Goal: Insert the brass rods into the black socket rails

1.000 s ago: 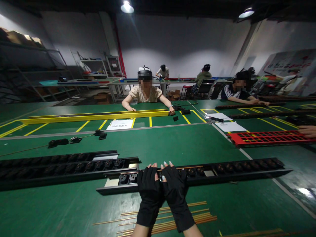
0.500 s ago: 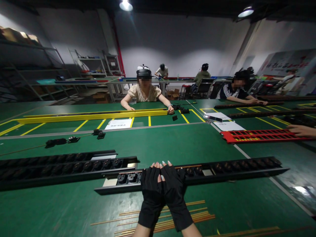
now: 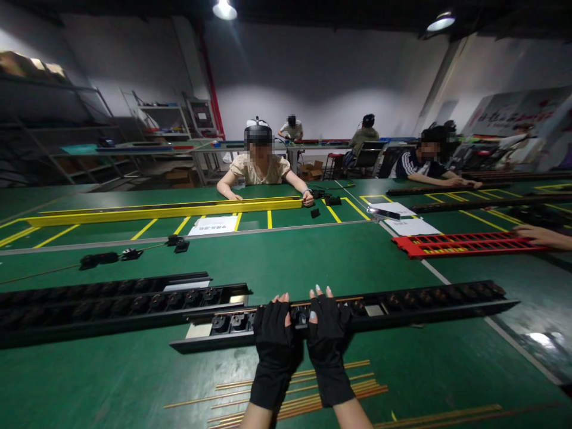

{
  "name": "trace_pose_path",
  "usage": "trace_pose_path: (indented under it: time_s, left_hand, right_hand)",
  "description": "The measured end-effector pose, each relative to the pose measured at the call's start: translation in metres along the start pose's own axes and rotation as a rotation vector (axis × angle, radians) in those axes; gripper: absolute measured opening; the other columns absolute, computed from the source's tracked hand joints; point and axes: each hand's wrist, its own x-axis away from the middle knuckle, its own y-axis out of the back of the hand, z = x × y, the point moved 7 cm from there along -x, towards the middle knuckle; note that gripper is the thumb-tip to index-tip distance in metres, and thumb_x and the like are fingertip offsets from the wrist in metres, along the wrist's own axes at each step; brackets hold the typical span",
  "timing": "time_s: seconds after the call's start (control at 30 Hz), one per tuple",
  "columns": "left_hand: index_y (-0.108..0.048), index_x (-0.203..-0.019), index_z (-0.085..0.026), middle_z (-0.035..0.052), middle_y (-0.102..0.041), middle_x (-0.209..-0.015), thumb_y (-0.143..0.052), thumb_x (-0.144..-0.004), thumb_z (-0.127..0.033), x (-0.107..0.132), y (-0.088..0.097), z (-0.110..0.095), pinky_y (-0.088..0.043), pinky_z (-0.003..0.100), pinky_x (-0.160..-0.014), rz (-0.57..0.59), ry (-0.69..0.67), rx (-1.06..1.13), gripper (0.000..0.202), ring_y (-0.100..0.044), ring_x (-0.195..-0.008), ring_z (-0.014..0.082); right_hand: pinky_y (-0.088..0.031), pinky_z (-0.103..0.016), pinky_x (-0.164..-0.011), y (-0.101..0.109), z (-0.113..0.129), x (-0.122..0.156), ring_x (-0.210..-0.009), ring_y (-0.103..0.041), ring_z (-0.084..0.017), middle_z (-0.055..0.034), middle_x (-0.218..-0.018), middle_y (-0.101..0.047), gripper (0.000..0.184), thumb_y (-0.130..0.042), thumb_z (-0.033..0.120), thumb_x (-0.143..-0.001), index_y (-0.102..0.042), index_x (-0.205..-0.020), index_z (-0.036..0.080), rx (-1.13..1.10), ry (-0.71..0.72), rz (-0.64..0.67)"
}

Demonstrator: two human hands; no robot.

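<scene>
Your green table (image 3: pixel 268 256) carries a long black rail (image 3: pixel 375 322) before you, brass-coloured rods (image 3: pixel 370 391) nearer you, more black rails (image 3: pixel 134 326) at your left, and farther off a yellow rail (image 3: pixel 179 211) and red frame (image 3: pixel 469 255).

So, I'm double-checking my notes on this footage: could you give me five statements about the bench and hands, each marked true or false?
1. The left hand and right hand wear black fingerless gloves. True.
2. Both hands rest on the yellow channel. False: they rest on the black channel.
3. Brass-coloured rods lie on the green table, nearer the camera than the black channel. True.
4. The two hands touch each other. False: a gap separates them.
5. The red slotted frame lies left of the hands. False: it lies to their right.
</scene>
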Motion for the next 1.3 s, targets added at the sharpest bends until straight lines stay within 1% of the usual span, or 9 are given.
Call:
trace_pose_path:
  time_s: [0.13, 0.3, 0.47, 0.63, 0.8, 0.93, 1.1, 1.23, 1.3]
  left_hand:
    - [-0.052, -0.137, -0.012, 0.0155, -0.070, -0.122, -0.044, -0.088, -0.013, 0.000, 0.000, -0.001, -0.034, 0.047, -0.108, -0.014, -0.030, -0.039, 0.049, -0.062, -0.118, 0.0280]
    - [-0.056, -0.131, -0.013, 0.0124, -0.072, -0.118, -0.043, -0.089, -0.008, -0.003, 0.001, 0.001, -0.034, 0.045, -0.107, -0.041, -0.020, -0.029, 0.044, -0.063, -0.116, 0.0258]
    - [-0.062, -0.123, -0.016, 0.0090, -0.074, -0.115, -0.042, -0.092, -0.007, -0.006, 0.003, 0.003, -0.033, 0.041, -0.107, -0.054, 0.038, 0.007, 0.038, -0.065, -0.113, 0.0226]
    - [-0.062, -0.124, -0.017, 0.0084, -0.073, -0.117, -0.043, -0.091, -0.007, -0.006, 0.004, 0.003, -0.033, 0.042, -0.107, -0.028, 0.068, 0.032, 0.039, -0.064, -0.115, 0.0234]
    - [-0.063, -0.122, -0.017, 0.0084, -0.074, -0.116, -0.043, -0.092, -0.008, -0.005, 0.003, 0.003, -0.034, 0.041, -0.106, -0.037, 0.068, 0.045, 0.038, -0.064, -0.115, 0.0229]
    - [-0.063, -0.122, -0.018, 0.0079, -0.073, -0.116, -0.041, -0.092, -0.007, -0.006, 0.003, 0.004, -0.034, 0.040, -0.106, -0.036, 0.081, 0.038, 0.039, -0.064, -0.115, 0.0223]
    - [-0.063, -0.122, -0.018, 0.0071, -0.074, -0.116, -0.042, -0.092, -0.006, -0.007, 0.005, 0.003, -0.035, 0.040, -0.105, -0.033, 0.081, 0.032, 0.039, -0.064, -0.115, 0.0224]
    - [-0.063, -0.123, -0.017, 0.0076, -0.073, -0.117, -0.042, -0.091, -0.006, -0.005, 0.003, 0.004, -0.035, 0.041, -0.106, -0.024, 0.081, 0.040, 0.040, -0.063, -0.116, 0.0234]
    - [-0.062, -0.124, -0.017, 0.0076, -0.072, -0.119, -0.042, -0.091, -0.006, -0.004, 0.002, 0.005, -0.035, 0.042, -0.107, -0.013, 0.081, 0.045, 0.041, -0.062, -0.118, 0.0234]
  right_hand:
    - [-0.017, -0.049, -0.119, 0.001, -0.007, -0.001, -0.133, -0.053, -0.021, -0.0071, -0.121, -0.072, 0.043, -0.033, 0.021, -0.099, -0.065, -0.128, 0.023, 0.016, -0.014, -0.031]
    - [-0.014, -0.056, -0.119, 0.004, -0.016, -0.003, -0.137, -0.048, -0.026, -0.0093, -0.132, -0.066, 0.042, -0.035, 0.024, -0.099, -0.065, -0.128, 0.021, 0.101, -0.014, -0.018]
    - [-0.016, -0.054, -0.118, 0.003, -0.023, -0.003, -0.133, -0.052, -0.024, -0.0067, -0.125, -0.070, 0.039, -0.037, 0.021, -0.099, -0.065, -0.126, 0.022, 0.109, -0.004, 0.000]
    - [-0.018, -0.056, -0.116, 0.006, -0.031, -0.003, -0.137, -0.047, -0.027, -0.0102, -0.133, -0.065, 0.042, -0.034, 0.026, -0.099, -0.064, -0.129, 0.020, 0.110, -0.051, -0.033]
    - [-0.022, -0.052, -0.115, 0.007, -0.038, -0.005, -0.130, -0.053, -0.025, -0.0083, -0.123, -0.070, 0.040, -0.035, 0.025, -0.099, -0.067, -0.124, 0.021, 0.071, -0.068, -0.021]
    - [-0.023, -0.053, -0.114, 0.010, -0.047, -0.005, -0.135, -0.049, -0.027, -0.0105, -0.128, -0.067, 0.043, -0.032, 0.028, -0.100, -0.066, -0.126, 0.021, 0.098, -0.115, -0.079]
    - [-0.024, -0.051, -0.113, 0.009, -0.053, -0.006, -0.132, -0.051, -0.025, -0.0074, -0.124, -0.069, 0.041, -0.034, 0.030, -0.100, -0.067, -0.123, 0.023, 0.114, -0.119, -0.048]
    - [-0.024, -0.053, -0.112, 0.013, -0.059, -0.005, -0.136, -0.046, -0.028, -0.0107, -0.131, -0.065, 0.045, -0.030, 0.032, -0.101, -0.067, -0.124, 0.021, 0.161, -0.171, -0.098]
    - [-0.024, -0.052, -0.111, 0.013, -0.062, -0.005, -0.136, -0.046, -0.028, -0.0108, -0.129, -0.066, 0.044, -0.031, 0.032, -0.101, -0.067, -0.124, 0.020, 0.157, -0.186, -0.100]
